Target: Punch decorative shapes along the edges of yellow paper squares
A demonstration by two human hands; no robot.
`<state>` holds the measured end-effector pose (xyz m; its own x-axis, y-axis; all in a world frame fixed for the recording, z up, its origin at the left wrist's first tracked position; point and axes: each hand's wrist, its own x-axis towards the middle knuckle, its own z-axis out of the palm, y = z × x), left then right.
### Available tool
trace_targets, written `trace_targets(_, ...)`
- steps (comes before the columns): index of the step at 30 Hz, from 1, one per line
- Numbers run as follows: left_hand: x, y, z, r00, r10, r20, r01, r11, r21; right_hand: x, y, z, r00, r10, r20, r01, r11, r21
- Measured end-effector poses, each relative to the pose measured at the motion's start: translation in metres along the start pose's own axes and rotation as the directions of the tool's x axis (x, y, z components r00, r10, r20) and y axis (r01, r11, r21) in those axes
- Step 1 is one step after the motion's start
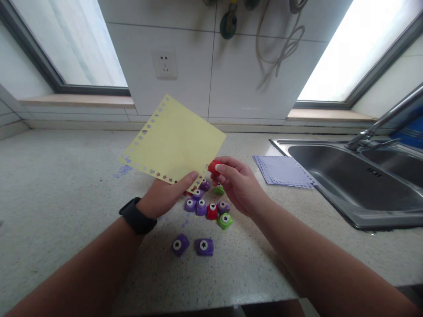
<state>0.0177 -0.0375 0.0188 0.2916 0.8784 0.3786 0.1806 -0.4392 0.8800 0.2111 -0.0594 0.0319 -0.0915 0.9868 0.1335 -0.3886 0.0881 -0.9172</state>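
A yellow sheet of paper, with small shapes punched along two of its edges, is tilted above the counter. My left hand grips it by the lower edge, thumb on top and fingers underneath. At the sheet's right edge, my right hand pinches a red craft punch between thumb and fingers. Below lie several more punches: a red one, a green one and purple ones, two of which, a left one and a right one, sit apart nearer me. The sheet partly covers some punches.
A stack of pale purple punched sheets lies to the right, against the rim of a steel sink with a faucet. Purple paper bits are scattered on the speckled counter. A tiled wall with a socket rises behind.
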Motion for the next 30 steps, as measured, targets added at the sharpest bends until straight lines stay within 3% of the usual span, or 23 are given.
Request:
trace_targets(8, 0.002, -0.002, -0.003, 0.998, -0.056, -0.032, 0.055, 0.998, -0.037, 0.005, -0.007, -0.008, 0.995, -0.021, -0.102, 0.022, 1.000, 0.014)
trace_targets(10, 0.002, -0.001, -0.004, 0.996, -0.092, -0.019, 0.091, 0.994, -0.059, 0.009, -0.007, -0.014, 0.991, -0.026, -0.128, 0.020, 0.998, -0.054)
trace_targets(13, 0.003, 0.004, -0.004, 0.992, -0.123, 0.001, 0.122, 0.987, -0.105, 0.015, -0.008, -0.023, 0.987, -0.033, -0.159, -0.014, 0.958, -0.287)
trace_targets(15, 0.004, 0.005, -0.003, 0.987, -0.161, 0.024, 0.163, 0.972, -0.169, 0.018, -0.008, -0.029, 0.987, -0.038, -0.154, -0.041, 0.877, -0.479)
trace_targets(18, 0.005, 0.001, -0.003, 0.965, -0.244, 0.098, 0.262, 0.925, -0.274, 0.022, -0.008, -0.037, 0.989, -0.061, -0.132, -0.058, 0.669, -0.741)
trace_targets(22, 0.006, -0.009, -0.002, 0.955, -0.272, 0.116, 0.295, 0.882, -0.368, 0.026, -0.006, -0.046, 0.989, -0.029, -0.148, -0.120, 0.442, -0.889)
trace_targets(25, 0.007, -0.013, -0.002, 0.952, -0.285, 0.110, 0.304, 0.855, -0.420, 0.028, -0.004, -0.051, 0.985, 0.046, -0.164, -0.170, 0.358, -0.918)
trace_targets(30, 0.008, -0.011, 0.000, 0.943, -0.320, 0.089, 0.324, 0.827, -0.459, 0.027, 0.000, -0.058, 0.989, 0.092, -0.120, -0.142, 0.311, -0.940)
